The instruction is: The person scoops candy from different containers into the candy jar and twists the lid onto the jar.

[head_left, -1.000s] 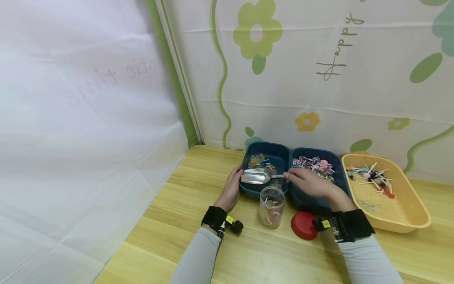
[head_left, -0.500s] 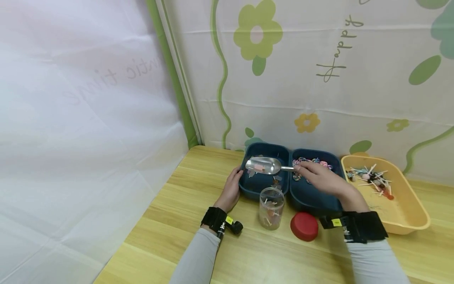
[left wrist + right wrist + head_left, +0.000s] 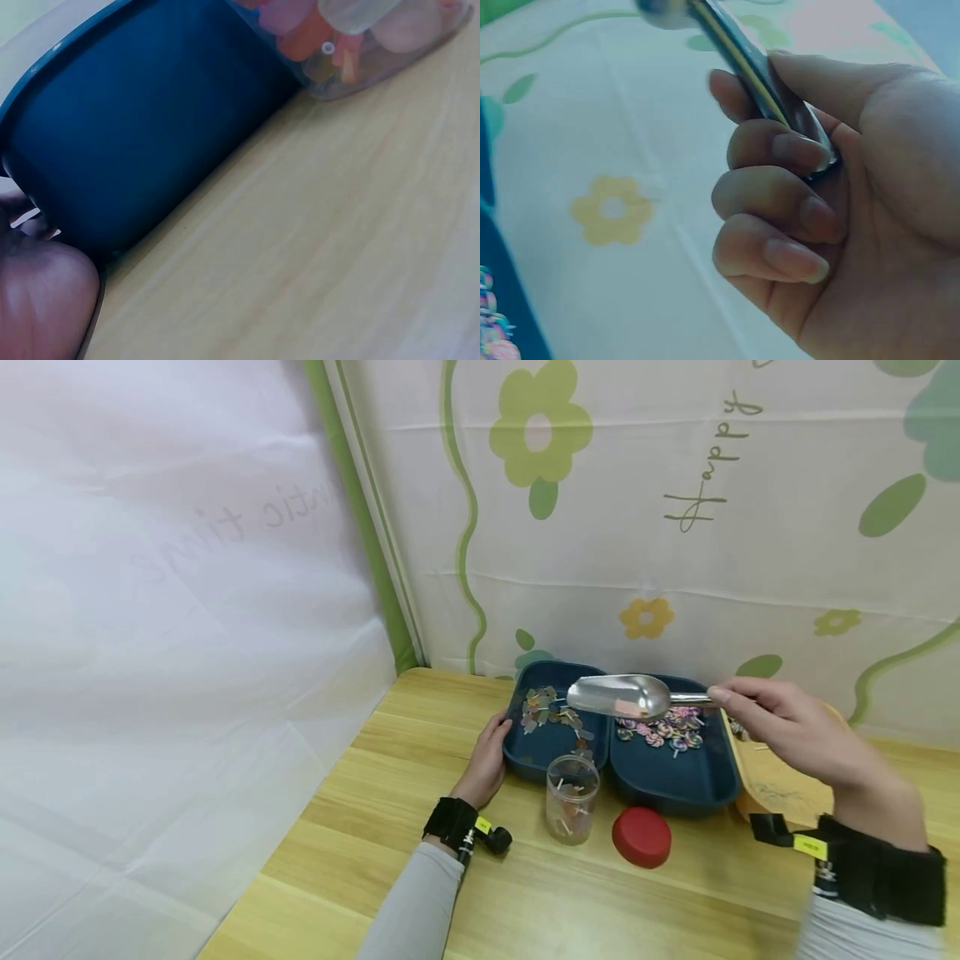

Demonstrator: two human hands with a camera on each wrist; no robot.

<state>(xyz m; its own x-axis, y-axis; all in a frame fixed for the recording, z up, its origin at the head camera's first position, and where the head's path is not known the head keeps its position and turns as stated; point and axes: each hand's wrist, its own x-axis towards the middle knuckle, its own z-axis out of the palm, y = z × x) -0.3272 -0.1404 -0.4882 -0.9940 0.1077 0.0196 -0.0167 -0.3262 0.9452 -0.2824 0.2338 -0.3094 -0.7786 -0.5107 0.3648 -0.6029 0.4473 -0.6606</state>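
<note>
My right hand (image 3: 798, 739) holds a metal scoop (image 3: 588, 695) by its handle, raised over the two dark blue trays. In the right wrist view the fingers curl round the scoop handle (image 3: 754, 71). A pinkish piece lies in the scoop's bowl. At the left blue tray (image 3: 551, 752), my left hand (image 3: 483, 768) grips the side wall; the left wrist view shows it at the tray's corner. Small stick candies (image 3: 540, 710) are spread inside that tray. A clear jar (image 3: 572, 814), uncapped and partly filled with similar candies, stands in front of it.
Swirly lollipop pieces (image 3: 678, 727) lie in the right blue tray (image 3: 675, 781). A red lid (image 3: 642, 837) rests on the wooden table (image 3: 570, 910) beside the jar. The yellow tray (image 3: 787, 793) at right is partly behind my right arm. A printed curtain (image 3: 600, 543) hangs behind.
My right hand has lifted the scoop out of the left blue tray and carried it right, over the right blue tray. The left hand has stayed on its tray.
</note>
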